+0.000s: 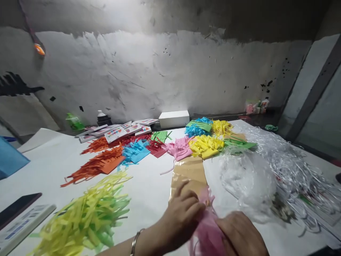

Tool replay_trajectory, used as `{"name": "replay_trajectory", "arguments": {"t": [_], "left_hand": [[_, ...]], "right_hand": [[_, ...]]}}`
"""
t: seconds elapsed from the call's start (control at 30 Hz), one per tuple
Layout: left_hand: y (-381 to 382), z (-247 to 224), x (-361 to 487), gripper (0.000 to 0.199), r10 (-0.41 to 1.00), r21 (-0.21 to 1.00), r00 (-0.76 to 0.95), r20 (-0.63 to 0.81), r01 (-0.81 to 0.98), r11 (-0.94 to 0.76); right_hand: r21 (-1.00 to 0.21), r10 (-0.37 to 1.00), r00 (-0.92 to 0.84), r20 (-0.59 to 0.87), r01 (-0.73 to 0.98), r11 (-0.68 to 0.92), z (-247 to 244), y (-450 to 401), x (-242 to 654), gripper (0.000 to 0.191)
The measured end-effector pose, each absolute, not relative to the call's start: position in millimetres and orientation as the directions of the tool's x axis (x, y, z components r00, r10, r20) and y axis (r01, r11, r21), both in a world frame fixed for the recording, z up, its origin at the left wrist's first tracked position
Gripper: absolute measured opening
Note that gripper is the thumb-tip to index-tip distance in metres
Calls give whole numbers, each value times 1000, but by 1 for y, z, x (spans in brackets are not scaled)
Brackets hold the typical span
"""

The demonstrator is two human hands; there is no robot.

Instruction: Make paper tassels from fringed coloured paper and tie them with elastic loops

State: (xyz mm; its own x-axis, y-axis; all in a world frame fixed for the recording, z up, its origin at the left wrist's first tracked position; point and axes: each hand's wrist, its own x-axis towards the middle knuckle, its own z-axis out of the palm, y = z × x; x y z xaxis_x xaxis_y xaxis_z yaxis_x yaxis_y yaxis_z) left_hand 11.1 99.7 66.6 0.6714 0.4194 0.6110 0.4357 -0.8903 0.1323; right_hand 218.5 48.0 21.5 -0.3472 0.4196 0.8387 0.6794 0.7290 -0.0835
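Note:
Crumpled pink tissue paper (209,233) with a fringed upper end lies between my hands at the front of the table. My left hand (181,217), with a metal bracelet at the wrist, pinches the upper part of this tissue. On its right edge, my right hand (239,231) is closed; its thumb and fingertips are partly hidden. Beneath the fringe and my left fingers is a brown cardboard strip (189,169) with a shiny surface. A pink fringed tissue piece (181,148) lies just beyond the cardboard.
Yellow-green fringe (82,213) lies front left, near a phone (18,208) and a white box (25,227). Orange fringe (98,163), blue fringe (137,151) and yellow fringe (206,145) lie farther back. Clear plastic (247,174) and silvery strands (287,160) cover the right side. A white box (174,119) stands by the wall.

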Motion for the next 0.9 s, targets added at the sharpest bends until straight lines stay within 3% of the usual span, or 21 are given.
{"name": "replay_trajectory", "arguments": {"t": [0.13, 0.2, 0.23, 0.33, 0.43, 0.5, 0.57, 0.67, 0.9], "left_hand": [[78, 69, -14, 26, 396, 20, 656, 642, 502, -865], [66, 72, -30, 14, 378, 51, 719, 584, 431, -901], [61, 75, -37, 12, 385, 113, 742, 549, 391, -914], [62, 83, -53, 55, 556, 439, 664, 501, 359, -824], [79, 86, -51, 70, 803, 800, 504, 317, 313, -512], [91, 84, -41, 67, 847, 932, 513, 141, 219, -287], [97, 79, -32, 62, 851, 976, 523, 55, 151, -156], [97, 75, -25, 61, 885, 989, 464, 42, 105, -102], [90, 68, -34, 44, 858, 991, 498, -126, 108, 83]], "right_hand": [[-7, 468, -390, 793, 763, 647, 31, 39, 209, 40], [10, 478, -376, 794, 794, 608, 31, 35, 207, 39], [23, 464, -373, 803, 798, 602, 32, 33, 206, 37], [42, 381, -370, 848, 762, 646, 40, 29, 204, 36], [-34, 352, -337, 873, 679, 733, 47, 26, 198, 38], [-76, 363, -328, 872, 642, 763, 46, 24, 195, 41], [-106, 381, -310, 871, 639, 762, 41, 22, 195, 41], [-131, 403, -281, 871, 657, 743, 31, 21, 202, 39], [-57, 388, -331, 860, 694, 718, 17, 21, 216, 38]]}}
